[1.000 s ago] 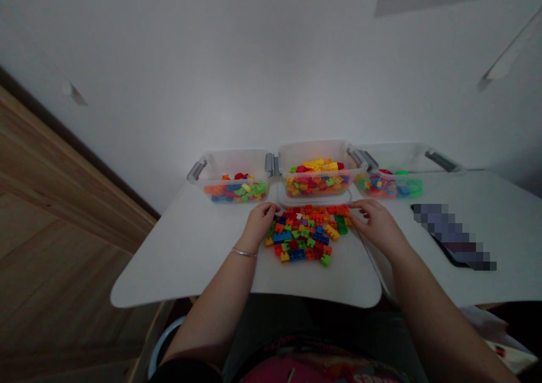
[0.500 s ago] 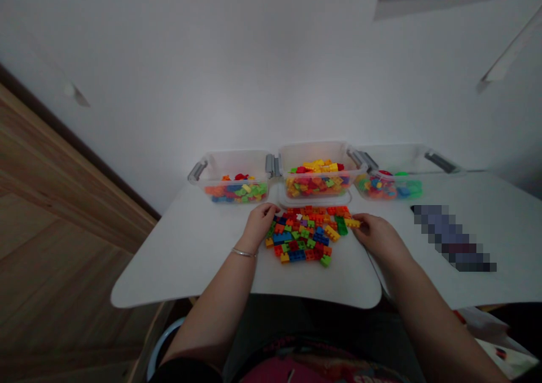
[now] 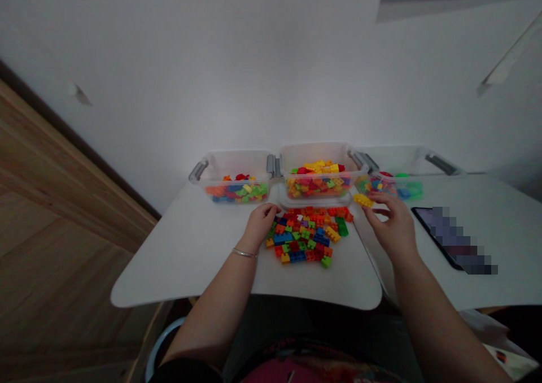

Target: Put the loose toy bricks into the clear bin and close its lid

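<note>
A yellow building brick (image 3: 363, 200) is pinched between the thumb and fingers of my right hand (image 3: 393, 222), raised just in front of the right-hand box. Loose bricks in many colours form a pile (image 3: 302, 246) on the white table (image 3: 203, 259). At the pile's left edge rests my left hand (image 3: 261, 223), its fingers curled together; whether they hold a brick is hidden. A green brick (image 3: 341, 226) and another yellow brick (image 3: 332, 234) lie at the pile's right side.
Three clear boxes stand along the wall: a left box (image 3: 237, 174), a middle box (image 3: 324, 171) and a right box (image 3: 402, 162), each with coloured pieces inside. A phone (image 3: 444, 247) with a blurred screen lies at the right. A wooden panel (image 3: 63, 230) borders the left.
My right hand has lifted the yellow brick off the pile's right edge and moved it up and slightly right, toward the right box. My left hand has stayed in place.
</note>
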Motion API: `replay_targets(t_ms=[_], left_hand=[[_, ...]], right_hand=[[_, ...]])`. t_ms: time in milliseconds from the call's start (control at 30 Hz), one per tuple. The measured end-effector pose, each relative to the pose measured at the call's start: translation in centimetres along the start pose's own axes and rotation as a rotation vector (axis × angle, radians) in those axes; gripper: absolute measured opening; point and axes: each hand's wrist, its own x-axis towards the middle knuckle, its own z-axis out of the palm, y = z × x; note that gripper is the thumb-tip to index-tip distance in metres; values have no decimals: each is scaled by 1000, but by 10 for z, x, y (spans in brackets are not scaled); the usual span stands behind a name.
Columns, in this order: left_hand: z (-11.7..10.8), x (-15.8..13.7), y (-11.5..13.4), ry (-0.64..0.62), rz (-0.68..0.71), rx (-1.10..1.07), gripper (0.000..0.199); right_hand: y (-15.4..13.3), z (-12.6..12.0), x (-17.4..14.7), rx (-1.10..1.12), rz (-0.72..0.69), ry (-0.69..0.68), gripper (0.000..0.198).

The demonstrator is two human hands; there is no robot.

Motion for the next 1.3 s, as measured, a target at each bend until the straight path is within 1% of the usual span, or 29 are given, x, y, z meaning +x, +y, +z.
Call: replay_targets(t_ms=[67,167,267,333,467,567,633,700,800,900,1033,1167,1300], left_hand=[[0,0,-1,2,1,2,29],[1,0,-2,-6,-4,-5,30],[1,0,-2,-14,-8,-7,30],[1,0,-2,-17,-9,-12,30],[0,1,-2,-15,-10,-9,30],[0,1,-2,-17,-11,1,31],[0,0,-1,-21,-13,4,31],[0,0,-1,-19,-12,10,31],[-1,-1,1,-18,-10,16,30],[-1,0,1,-24,-11,16,30],[0,1,-1,-24,-5,23,31],[1,1,-2,-25,2,18,31],[0,0,1,-29,-7,14,31]], right_hand=[[-6,3,11,6,-68,137,25],[-10,11,30,11,-80,267,25],[-16,20,50,99,-37,343,26],[-23,27,63,150,-20,347,27],[-37,44,90,169,-45,301,27],[-40,61,107,130,-41,222,30],[-39,72,115,52,-9,141,32],[-38,78,120,-82,61,47,33],[-39,82,124,-288,164,-105,31],[-41,81,128,-389,193,-202,31],[-45,80,129,-433,160,-253,33],[-49,78,125,-442,164,-255,33],[-44,76,121,-326,130,-211,35]])
